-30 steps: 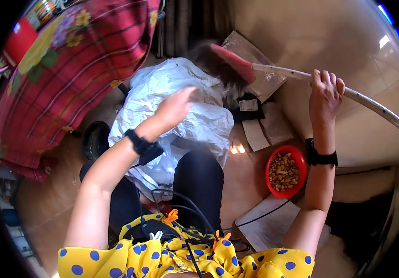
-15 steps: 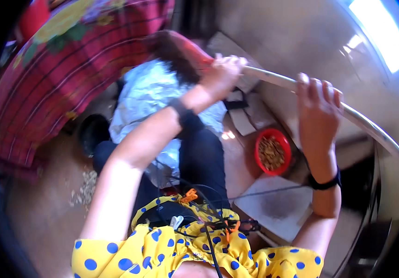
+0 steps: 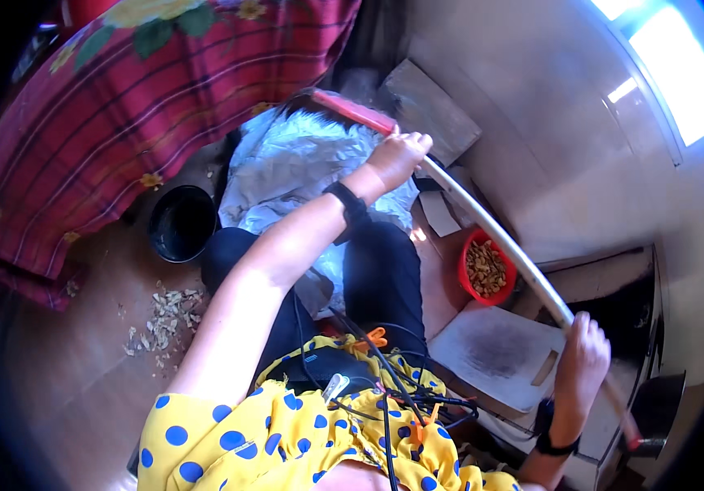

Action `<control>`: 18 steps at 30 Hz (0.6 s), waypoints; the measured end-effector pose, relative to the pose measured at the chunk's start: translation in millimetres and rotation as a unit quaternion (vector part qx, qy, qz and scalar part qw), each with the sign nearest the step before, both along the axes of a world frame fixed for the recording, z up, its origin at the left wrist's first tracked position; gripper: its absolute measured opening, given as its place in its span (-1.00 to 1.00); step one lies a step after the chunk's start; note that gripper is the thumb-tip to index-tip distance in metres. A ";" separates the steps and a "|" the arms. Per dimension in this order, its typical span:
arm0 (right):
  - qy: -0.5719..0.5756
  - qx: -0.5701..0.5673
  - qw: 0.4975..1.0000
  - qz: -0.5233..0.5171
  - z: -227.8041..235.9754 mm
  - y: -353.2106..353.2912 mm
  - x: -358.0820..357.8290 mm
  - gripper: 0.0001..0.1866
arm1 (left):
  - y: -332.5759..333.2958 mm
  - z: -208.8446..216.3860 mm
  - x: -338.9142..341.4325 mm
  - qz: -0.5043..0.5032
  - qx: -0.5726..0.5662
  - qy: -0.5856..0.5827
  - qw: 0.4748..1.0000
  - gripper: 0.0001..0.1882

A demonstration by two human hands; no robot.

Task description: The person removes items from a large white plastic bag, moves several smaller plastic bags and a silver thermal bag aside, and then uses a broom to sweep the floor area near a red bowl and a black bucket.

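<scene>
On my feed both hands are on the broom (image 3: 499, 231), which runs diagonally from upper centre to lower right. Left hand (image 3: 399, 157): grip closed round the handle right beside the red broom head (image 3: 350, 109). Right hand (image 3: 584, 360): grip closed farther down the pole, close to its reddish end. I have the head above the far edge of the crumpled white sheet (image 3: 286, 176), beside the hem of the red plaid cloth (image 3: 164, 123); bristles are dark, blurred and partly hidden, so I can't tell if they touch anything. The sheet lies past the dark-clad knees and partly between them. Left of it I see a round black bowl (image 3: 184, 222) on the floor (image 3: 65, 360), with a scatter of pale scraps (image 3: 168, 319) nearer the left arm. Under the pole, to the right: red bowl (image 3: 510, 274) holding brown pieces (image 3: 484, 268), and just nearer than that a white board (image 3: 495, 352) with a dark smudge and a slot. A dark pan (image 3: 661, 409) sits by the pole's low end. Black bands on both wrists.
</scene>
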State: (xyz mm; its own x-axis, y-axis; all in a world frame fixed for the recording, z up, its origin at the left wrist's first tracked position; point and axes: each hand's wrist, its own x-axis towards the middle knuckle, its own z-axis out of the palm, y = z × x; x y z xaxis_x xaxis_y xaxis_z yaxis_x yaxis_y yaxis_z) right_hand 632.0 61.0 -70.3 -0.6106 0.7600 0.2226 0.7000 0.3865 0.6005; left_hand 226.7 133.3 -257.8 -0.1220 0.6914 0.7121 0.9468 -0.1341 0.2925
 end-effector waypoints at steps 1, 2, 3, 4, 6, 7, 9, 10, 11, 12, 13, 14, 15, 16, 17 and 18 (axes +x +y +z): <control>0.034 -0.023 0.999 0.032 -9.6 -9.7 9.3 -0.81 | -1.7 -3.2 -4.5 0.009 -0.003 0.000 1.000 -0.78; 0.062 -0.053 0.996 0.021 -14.2 -23.0 20.6 -0.82 | 3.6 -4.5 -2.0 -0.010 0.011 -0.014 1.000 -0.79; 0.086 -0.115 0.989 -0.019 -13.0 -29.0 34.5 -0.79 | 6.8 -2.8 -4.7 -0.019 0.025 -0.027 0.999 -0.80; 0.120 -0.179 0.975 -0.044 -12.5 -39.5 41.4 -0.76 | 9.0 -4.5 -8.1 -0.016 0.024 -0.027 0.999 -0.80; 0.158 -0.301 0.928 -0.152 -22.9 -43.8 61.1 -0.75 | 11.4 -8.9 -15.4 -0.012 0.039 -0.013 0.999 -0.81; 0.156 -0.300 0.929 -0.150 -30.6 -41.9 64.8 -0.75 | 12.3 -10.9 -20.4 -0.006 0.016 -0.006 1.000 -0.79; 0.423 -0.452 0.741 -0.259 -54.4 -27.8 67.5 -0.74 | 8.0 -21.2 -31.2 0.000 0.019 0.006 1.000 -0.76; 0.420 -0.451 0.745 -0.255 -69.8 -10.7 73.4 -0.74 | 5.4 -25.8 -35.6 0.000 0.021 0.020 1.000 -0.72; 0.391 -0.420 0.797 -0.190 -88.0 10.5 82.8 -0.78 | 1.7 -29.3 -38.4 0.020 0.059 0.063 0.996 -0.61; 0.357 -0.390 0.840 -0.122 -101.5 27.7 84.5 -0.82 | -7.5 -30.0 -43.3 0.024 0.060 0.063 0.996 -0.61; 0.333 -0.355 0.870 -0.069 -104.4 36.4 63.8 -0.83 | -19.3 -28.1 -45.8 0.022 -0.052 0.005 0.998 -0.59; 0.308 -0.320 0.896 -0.014 -107.3 52.7 36.9 -0.83 | -31.1 -25.3 -51.2 0.023 -0.164 -0.053 0.985 -0.56; 0.325 -0.352 0.877 -0.030 -116.7 74.2 14.9 -0.78 | -47.1 -23.3 -62.0 0.034 -0.235 -0.064 0.969 -0.58; 0.339 -0.384 0.858 -0.047 -130.3 97.6 -6.2 -0.72 | -62.1 -23.0 -71.0 0.043 -0.304 -0.078 0.948 -0.60; 0.358 -0.383 0.852 0.003 -140.8 118.1 -30.0 -0.72 | -76.9 -22.7 -77.4 0.046 -0.337 -0.074 0.937 -0.65; 0.378 -0.380 0.842 0.057 -152.0 139.1 -55.8 -0.72 | -88.4 -29.5 -86.7 0.055 -0.336 -0.075 0.937 -0.65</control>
